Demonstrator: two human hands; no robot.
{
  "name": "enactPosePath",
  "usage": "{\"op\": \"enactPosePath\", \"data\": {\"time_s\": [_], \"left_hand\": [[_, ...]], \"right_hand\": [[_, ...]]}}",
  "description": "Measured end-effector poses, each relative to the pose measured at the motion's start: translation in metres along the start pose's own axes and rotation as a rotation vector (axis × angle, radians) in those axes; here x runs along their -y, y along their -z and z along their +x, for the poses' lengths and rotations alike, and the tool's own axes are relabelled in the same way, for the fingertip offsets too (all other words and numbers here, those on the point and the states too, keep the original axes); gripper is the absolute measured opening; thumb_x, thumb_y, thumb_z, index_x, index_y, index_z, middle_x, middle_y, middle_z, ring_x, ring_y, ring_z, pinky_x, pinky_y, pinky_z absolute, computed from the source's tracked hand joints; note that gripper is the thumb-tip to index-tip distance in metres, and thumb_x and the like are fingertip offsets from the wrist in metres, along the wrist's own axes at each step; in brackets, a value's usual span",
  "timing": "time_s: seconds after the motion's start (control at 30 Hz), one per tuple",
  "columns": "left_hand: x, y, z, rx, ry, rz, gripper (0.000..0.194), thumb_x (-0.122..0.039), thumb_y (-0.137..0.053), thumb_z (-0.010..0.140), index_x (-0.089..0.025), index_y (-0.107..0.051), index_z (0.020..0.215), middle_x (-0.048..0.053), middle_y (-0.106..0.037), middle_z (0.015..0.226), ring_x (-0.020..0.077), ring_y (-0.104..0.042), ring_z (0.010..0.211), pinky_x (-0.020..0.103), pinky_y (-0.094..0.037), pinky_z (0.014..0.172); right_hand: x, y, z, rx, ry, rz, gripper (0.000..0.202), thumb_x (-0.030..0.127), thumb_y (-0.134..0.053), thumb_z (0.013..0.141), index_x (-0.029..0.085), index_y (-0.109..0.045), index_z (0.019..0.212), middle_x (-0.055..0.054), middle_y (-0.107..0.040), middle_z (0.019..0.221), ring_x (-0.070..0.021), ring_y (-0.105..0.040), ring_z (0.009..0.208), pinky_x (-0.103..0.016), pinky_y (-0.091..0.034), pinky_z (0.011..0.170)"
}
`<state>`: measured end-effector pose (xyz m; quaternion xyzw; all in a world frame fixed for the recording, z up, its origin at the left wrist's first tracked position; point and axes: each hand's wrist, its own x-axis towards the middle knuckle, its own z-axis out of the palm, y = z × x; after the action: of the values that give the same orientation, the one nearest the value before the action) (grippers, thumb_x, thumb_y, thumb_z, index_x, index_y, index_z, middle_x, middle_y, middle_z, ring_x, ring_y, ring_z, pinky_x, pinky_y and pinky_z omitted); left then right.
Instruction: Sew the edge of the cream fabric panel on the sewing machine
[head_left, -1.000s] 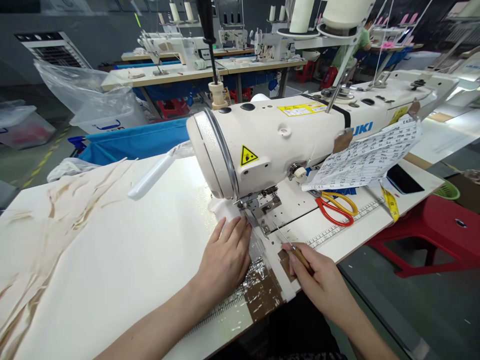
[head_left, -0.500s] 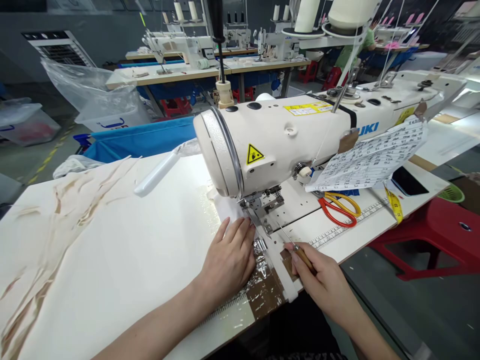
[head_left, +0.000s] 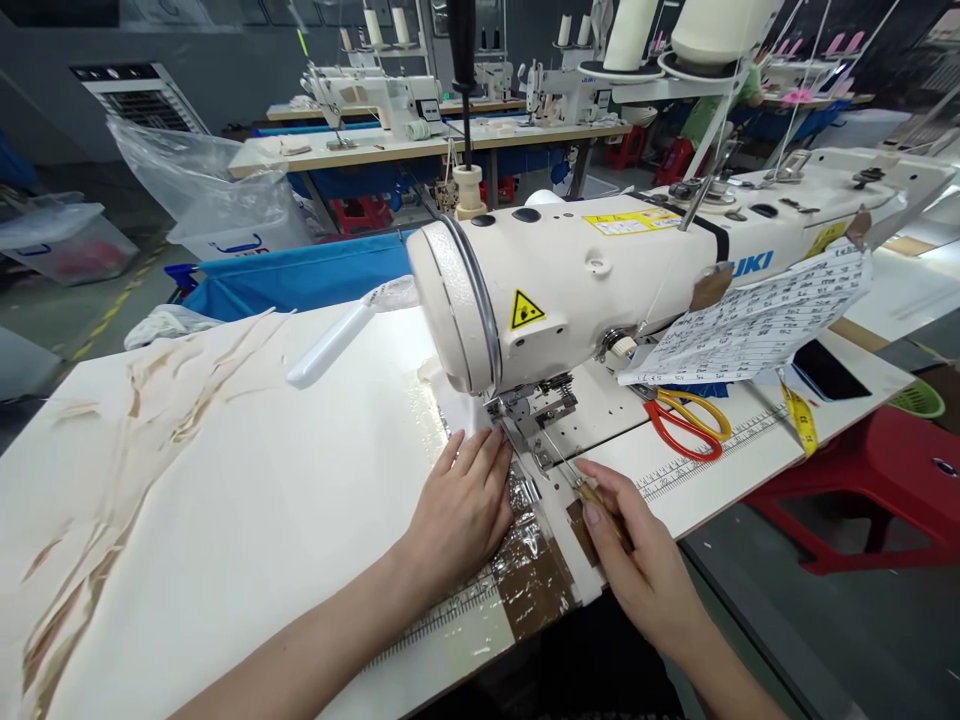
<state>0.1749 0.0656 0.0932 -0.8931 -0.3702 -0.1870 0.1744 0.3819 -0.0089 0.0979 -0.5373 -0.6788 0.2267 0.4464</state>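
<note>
My left hand (head_left: 466,500) lies flat beside the presser foot (head_left: 541,455) of a white sewing machine (head_left: 555,300). Its fingers are stretched forward onto a piece of white fabric (head_left: 456,405) that reaches under the machine's head. My right hand (head_left: 637,550) grips the wooden handle of an awl (head_left: 589,492), whose thin metal shaft points up and left toward the presser foot. Between the two hands, a narrow white strip (head_left: 576,565) runs from the foot area down to the table's front edge. Exactly what lies beneath my left fingertips is hidden.
Scissors (head_left: 686,422) with red and yellow handles, a yellow tape measure (head_left: 799,418) and a phone (head_left: 831,370) lie to the right. A written paper sheet (head_left: 750,325) hangs from the machine. Cream fabric (head_left: 154,450) spreads leftward. A red stool (head_left: 870,490) stands right.
The view has shifted slightly, so the scene sits a little further right. My right fingers have moved up the awl toward its shaft. My left hand stays beside the foot.
</note>
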Motion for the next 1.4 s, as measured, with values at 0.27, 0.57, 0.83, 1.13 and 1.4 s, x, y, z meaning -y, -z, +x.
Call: {"op": "enactPosePath", "data": {"time_s": [0.27,0.57,0.83,1.13,1.4], "left_hand": [[0.01,-0.002,0.008,0.029,0.063,-0.075,0.044,-0.024,-0.036,0.097,0.0,-0.051,0.13,0.02,-0.056,0.126,0.0307,-0.052,0.114,0.048,-0.048,0.1],[0.017,-0.007,0.008,-0.087,0.019,-0.138,0.037,-0.013,-0.041,0.092,0.001,-0.053,0.125,0.02,-0.057,0.12,0.0295,-0.053,0.108,0.044,-0.053,0.093],[0.016,-0.007,0.009,-0.085,0.036,-0.161,0.038,-0.012,-0.042,0.091,0.002,-0.053,0.125,0.02,-0.056,0.121,0.0295,-0.052,0.109,0.044,-0.052,0.093],[0.027,-0.009,0.01,-0.074,0.087,-0.217,0.038,-0.014,-0.041,0.092,-0.001,-0.055,0.125,0.019,-0.057,0.121,0.0296,-0.052,0.109,0.045,-0.051,0.092],[0.029,0.009,0.008,0.037,0.187,-0.216,0.036,-0.016,-0.044,0.092,-0.008,-0.056,0.125,0.014,-0.06,0.124,0.0267,-0.055,0.114,0.046,-0.045,0.102]], "right_hand": [[0.007,-0.029,0.017,0.089,0.408,-0.168,0.025,0.015,-0.042,0.1,0.018,-0.055,0.121,-0.005,-0.058,0.09,-0.0167,-0.057,0.074,-0.027,-0.046,0.062],[0.009,-0.047,0.028,0.044,0.501,-0.574,0.027,0.016,-0.039,0.101,0.013,-0.061,0.116,-0.006,-0.062,0.088,-0.0169,-0.055,0.059,-0.029,-0.038,0.052],[0.009,-0.05,0.026,-0.001,0.508,-0.684,0.026,0.014,-0.039,0.099,0.012,-0.061,0.112,-0.007,-0.063,0.086,-0.0175,-0.057,0.057,-0.028,-0.039,0.05],[0.014,-0.058,0.028,-0.01,0.442,-0.872,0.032,0.009,-0.047,0.092,0.009,-0.061,0.12,-0.009,-0.068,0.089,-0.0187,-0.061,0.054,-0.029,-0.04,0.046],[0.008,-0.045,0.019,-0.042,0.497,-0.588,0.028,0.016,-0.041,0.101,0.013,-0.06,0.121,-0.007,-0.069,0.091,-0.0189,-0.068,0.072,-0.026,-0.047,0.055]]}}
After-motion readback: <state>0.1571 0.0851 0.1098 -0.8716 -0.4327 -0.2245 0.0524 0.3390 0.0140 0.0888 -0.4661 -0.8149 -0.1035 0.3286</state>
